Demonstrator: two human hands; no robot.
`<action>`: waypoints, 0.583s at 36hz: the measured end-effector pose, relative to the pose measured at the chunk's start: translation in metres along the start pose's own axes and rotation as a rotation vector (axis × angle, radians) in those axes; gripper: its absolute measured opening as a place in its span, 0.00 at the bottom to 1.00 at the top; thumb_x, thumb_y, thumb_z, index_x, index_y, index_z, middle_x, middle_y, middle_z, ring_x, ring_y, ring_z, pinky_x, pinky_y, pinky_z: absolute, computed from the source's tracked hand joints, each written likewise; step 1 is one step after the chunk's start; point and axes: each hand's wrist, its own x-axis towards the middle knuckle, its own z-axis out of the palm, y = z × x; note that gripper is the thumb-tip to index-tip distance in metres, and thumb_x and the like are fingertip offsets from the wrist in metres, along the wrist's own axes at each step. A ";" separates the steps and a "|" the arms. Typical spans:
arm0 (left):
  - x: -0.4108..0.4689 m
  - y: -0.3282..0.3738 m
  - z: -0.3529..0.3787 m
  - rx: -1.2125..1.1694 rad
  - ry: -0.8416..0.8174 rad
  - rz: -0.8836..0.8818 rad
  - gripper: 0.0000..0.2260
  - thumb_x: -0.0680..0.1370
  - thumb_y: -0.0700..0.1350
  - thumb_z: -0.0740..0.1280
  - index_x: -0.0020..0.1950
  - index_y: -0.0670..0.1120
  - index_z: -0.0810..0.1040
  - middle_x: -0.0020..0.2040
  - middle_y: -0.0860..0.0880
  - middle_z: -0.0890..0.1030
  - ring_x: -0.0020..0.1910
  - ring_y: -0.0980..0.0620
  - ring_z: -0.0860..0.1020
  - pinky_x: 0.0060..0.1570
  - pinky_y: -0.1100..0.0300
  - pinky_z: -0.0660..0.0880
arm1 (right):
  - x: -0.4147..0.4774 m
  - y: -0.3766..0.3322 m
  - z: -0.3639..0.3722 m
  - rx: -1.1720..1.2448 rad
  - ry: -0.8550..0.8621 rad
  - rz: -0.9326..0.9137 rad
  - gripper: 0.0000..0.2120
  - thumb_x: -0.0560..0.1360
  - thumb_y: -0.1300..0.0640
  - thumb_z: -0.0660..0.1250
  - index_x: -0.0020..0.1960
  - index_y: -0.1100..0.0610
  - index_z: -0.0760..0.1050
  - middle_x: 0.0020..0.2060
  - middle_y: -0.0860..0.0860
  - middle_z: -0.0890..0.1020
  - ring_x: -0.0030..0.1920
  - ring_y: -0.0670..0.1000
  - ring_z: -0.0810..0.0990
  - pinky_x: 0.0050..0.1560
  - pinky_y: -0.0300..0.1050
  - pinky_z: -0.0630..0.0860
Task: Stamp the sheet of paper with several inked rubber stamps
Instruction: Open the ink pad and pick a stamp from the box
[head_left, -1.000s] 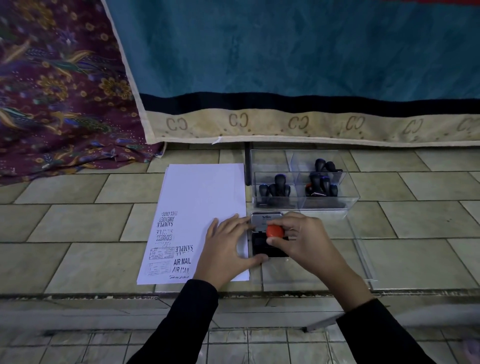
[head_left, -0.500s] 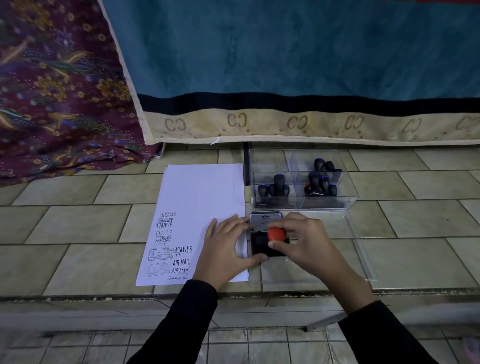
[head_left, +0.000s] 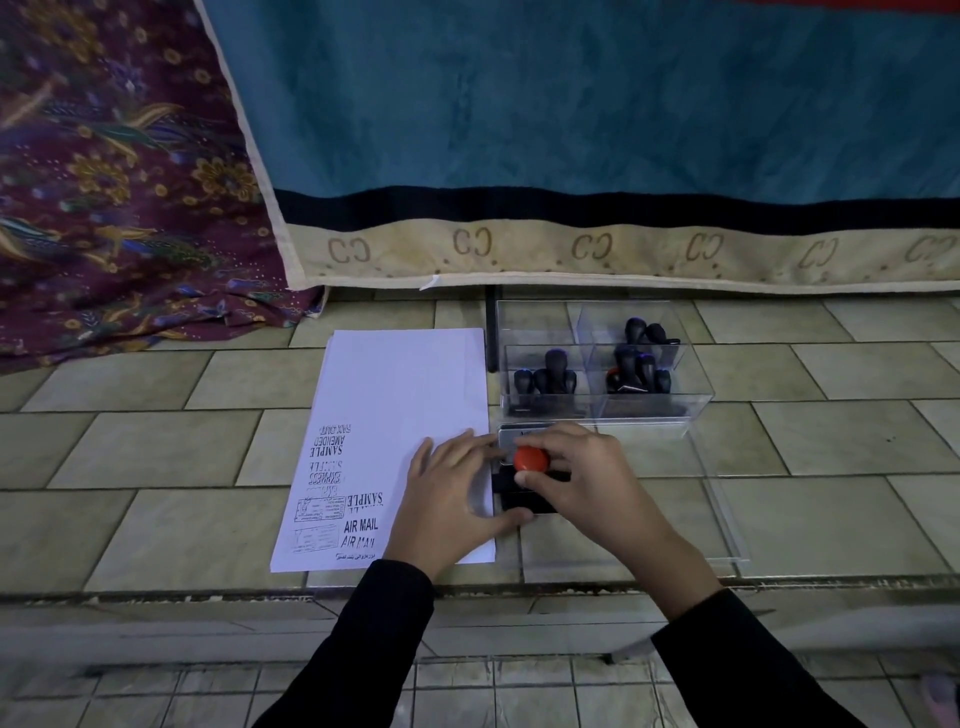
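A white sheet of paper (head_left: 400, 410) lies on the tiled floor, with several black stamp prints along its near left part. To its right sits a black ink pad (head_left: 524, 501) with its silver lid (head_left: 514, 434) open at the far side. My right hand (head_left: 587, 478) pinches a stamp with a red knob (head_left: 531, 459) and holds it down on the pad. My left hand (head_left: 452, 499) lies flat across the paper's right edge, its thumb against the pad's near side.
A clear plastic box (head_left: 602, 364) with two compartments of black-handled stamps stands just beyond the pad. Its clear lid (head_left: 717, 499) lies flat on the floor to the right. A blue mattress (head_left: 571, 130) and patterned cloth (head_left: 114, 182) bound the far side. A step edge (head_left: 467, 584) runs near me.
The red-knobbed stamp and my right hand have shifted only slightly on the ink pad. My left hand stays in place on the paper.
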 end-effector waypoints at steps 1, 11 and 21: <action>0.000 0.000 0.000 -0.004 -0.001 -0.001 0.34 0.66 0.76 0.63 0.67 0.62 0.69 0.71 0.65 0.67 0.74 0.67 0.54 0.76 0.51 0.44 | 0.001 -0.001 0.001 -0.027 0.002 -0.009 0.18 0.69 0.59 0.74 0.58 0.55 0.80 0.48 0.49 0.80 0.50 0.46 0.80 0.56 0.40 0.77; 0.001 -0.001 0.001 0.007 -0.009 -0.005 0.35 0.65 0.77 0.62 0.67 0.63 0.69 0.71 0.66 0.67 0.73 0.69 0.53 0.76 0.52 0.44 | -0.003 -0.004 0.003 -0.016 0.028 0.001 0.17 0.68 0.61 0.75 0.56 0.55 0.81 0.45 0.46 0.78 0.47 0.46 0.80 0.55 0.41 0.78; 0.008 0.012 -0.036 -0.861 0.122 -0.316 0.23 0.72 0.68 0.64 0.61 0.58 0.76 0.63 0.61 0.79 0.67 0.62 0.72 0.64 0.66 0.67 | -0.001 -0.003 0.001 -0.007 -0.008 0.068 0.18 0.69 0.58 0.75 0.59 0.54 0.79 0.47 0.43 0.77 0.44 0.42 0.78 0.46 0.22 0.72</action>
